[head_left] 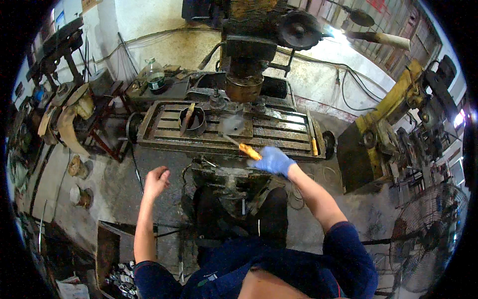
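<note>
My right hand (275, 161), in a blue glove, is closed around the yellow handle of a thin-shafted tool (249, 151). Its shaft points up and left over the front edge of the milling machine's slotted table (172, 141), towards a flat plate with a pale round part (232, 123) below the spindle (244, 87). Bare and away from the table, my left hand (157, 181) hangs over the floor at the left with curled fingers; whatever they may hold is hidden. A round dark pot (198, 128) with a brush (188, 115) in it stands on the table's left half.
Another yellow-handled tool (314, 145) lies at the table's right end. Handwheels (133, 127) stick out at both ends. A bottle (155, 77) stands behind on the left. Metal pieces (122, 279) fill a box at lower left. A large fan (425, 239) stands at the right.
</note>
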`<state>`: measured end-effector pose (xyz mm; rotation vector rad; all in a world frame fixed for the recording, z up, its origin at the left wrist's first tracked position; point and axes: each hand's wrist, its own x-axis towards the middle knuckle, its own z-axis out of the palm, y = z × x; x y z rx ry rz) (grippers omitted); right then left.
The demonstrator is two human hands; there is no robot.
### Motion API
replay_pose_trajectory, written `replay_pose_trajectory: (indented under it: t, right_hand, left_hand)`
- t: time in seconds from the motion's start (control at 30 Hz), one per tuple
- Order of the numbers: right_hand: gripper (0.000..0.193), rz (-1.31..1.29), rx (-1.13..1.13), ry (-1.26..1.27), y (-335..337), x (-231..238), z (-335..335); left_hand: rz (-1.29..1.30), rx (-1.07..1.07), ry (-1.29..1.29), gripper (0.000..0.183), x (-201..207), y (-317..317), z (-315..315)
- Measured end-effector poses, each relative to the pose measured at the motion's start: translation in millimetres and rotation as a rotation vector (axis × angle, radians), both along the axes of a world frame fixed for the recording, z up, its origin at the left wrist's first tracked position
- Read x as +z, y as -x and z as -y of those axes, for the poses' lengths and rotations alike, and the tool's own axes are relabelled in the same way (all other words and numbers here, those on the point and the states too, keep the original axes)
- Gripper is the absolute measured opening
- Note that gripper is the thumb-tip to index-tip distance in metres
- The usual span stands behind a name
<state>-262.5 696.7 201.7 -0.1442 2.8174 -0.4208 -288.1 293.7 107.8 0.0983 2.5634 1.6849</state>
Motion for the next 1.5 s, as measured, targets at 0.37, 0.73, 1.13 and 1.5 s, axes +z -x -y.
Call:
replay_pose_trajectory:
  t: [0.37, 0.73, 1.13, 1.5]
  right_hand:
    - [0.052, 0.199, 0.258, 0.157, -89, -28, 59]
    - [0.030, 0.299, 0.385, 0.472, -83, -30, 81]
    - [0.032, 0.271, 0.383, 0.442, -82, -53, 94]
    - [0.031, 0.286, 0.318, 0.429, -90, -65, 80]
  left_hand:
    - [0.413, -0.173, -0.758, 0.042, -21, -34, -84]
    - [-0.067, 0.631, -0.100, 0.025, 42, -172, 127]
    - [0.668, 1.177, 1.127, 0.035, -58, -323, 278]
    - [0.563, 1.238, 1.134, 0.018, -71, -314, 291]
